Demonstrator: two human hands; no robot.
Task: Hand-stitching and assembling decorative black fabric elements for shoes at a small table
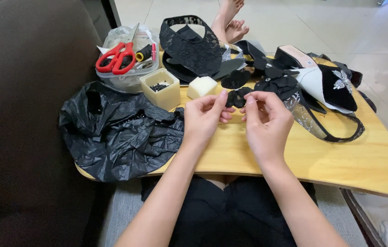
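Observation:
My left hand (205, 116) and my right hand (267, 120) meet above a small wooden lap table (340, 160). Between their fingertips they pinch a small black lace flower piece (237, 97). More black fabric petals (276, 82) lie just beyond it on the table. A small cream box holding tiny black beads (159, 88) stands to the left of my left hand, with a cream foam block (201, 86) beside it.
A crumpled black plastic bag (116, 132) covers the table's left end. A clear tub with red scissors (117, 57) sits at the back left. Black lace shoe uppers (191, 45) and a black-and-white shoe with a silver ornament (326, 82) lie at the back. Bare feet (230, 20) rest beyond the table.

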